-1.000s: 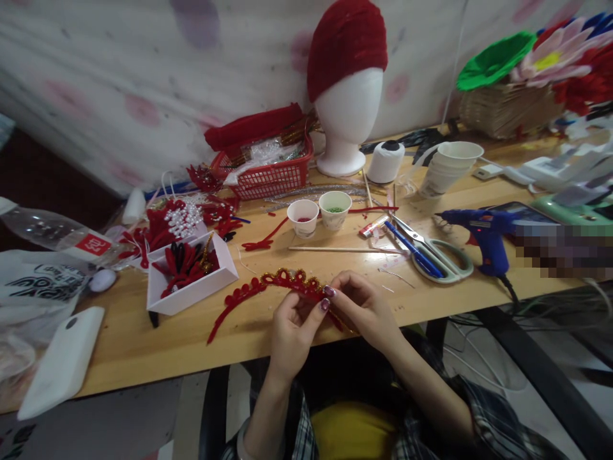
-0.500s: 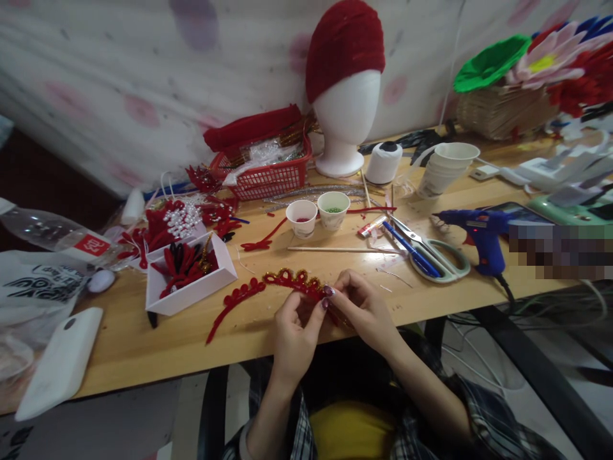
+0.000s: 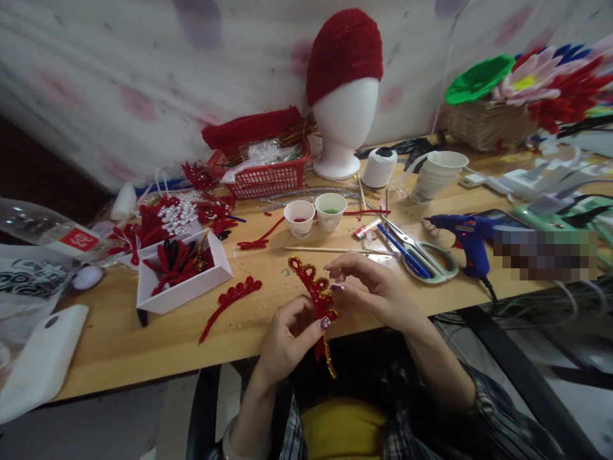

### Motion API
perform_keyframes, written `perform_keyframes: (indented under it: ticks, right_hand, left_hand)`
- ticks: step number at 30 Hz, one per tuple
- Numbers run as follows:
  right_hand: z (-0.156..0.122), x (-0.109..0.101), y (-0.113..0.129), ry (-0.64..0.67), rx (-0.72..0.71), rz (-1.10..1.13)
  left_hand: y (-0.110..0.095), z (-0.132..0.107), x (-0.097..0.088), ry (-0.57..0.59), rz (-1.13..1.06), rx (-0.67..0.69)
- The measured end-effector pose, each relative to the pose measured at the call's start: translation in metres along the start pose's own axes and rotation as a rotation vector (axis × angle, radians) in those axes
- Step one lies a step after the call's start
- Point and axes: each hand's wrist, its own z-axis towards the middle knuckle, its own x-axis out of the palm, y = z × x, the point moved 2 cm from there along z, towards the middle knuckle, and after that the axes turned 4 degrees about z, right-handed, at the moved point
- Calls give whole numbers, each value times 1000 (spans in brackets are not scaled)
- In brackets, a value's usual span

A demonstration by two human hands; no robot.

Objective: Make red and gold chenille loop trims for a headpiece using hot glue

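My left hand (image 3: 290, 335) is closed, with thumb and fingers pinching a looped pipe-cleaner piece (image 3: 313, 281), red with a glittering gold edge. The piece tilts upward, and its gold and red tails hang below my thumb. Just right of its gold loops is my right hand (image 3: 371, 287), its thumb and fingertips slightly apart with nothing seen between them. Whether a fingertip touches the loops, I cannot tell. On the table to the left lies a separate red pipe-cleaner piece (image 3: 230, 303) with small round bumps.
A white box (image 3: 186, 294) holds red and black pieces. Behind my hands stand paper cups (image 3: 299, 220) with red and green bits. Scissors (image 3: 431, 255), a blue pen (image 3: 405, 252) and a glue gun (image 3: 472, 239) lie right. A red basket (image 3: 268, 182) and foam head (image 3: 345, 121) stand behind.
The gold-edged piece has turned from lying nearly sideways to tilting upward, its tails now below my left hand. My right hand has let go and moved slightly up and right.
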Motion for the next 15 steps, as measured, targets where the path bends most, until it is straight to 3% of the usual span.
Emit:
perform_keyframes:
  ticks: [2,15]
  right_hand:
    - [0,-1,3,45,-11,-38]
    - [-7,6,13,-103,-15,-188]
  left_hand:
    - [0,-2,-1,6,-4,7]
    - [-4,-1,3,-67,173,104]
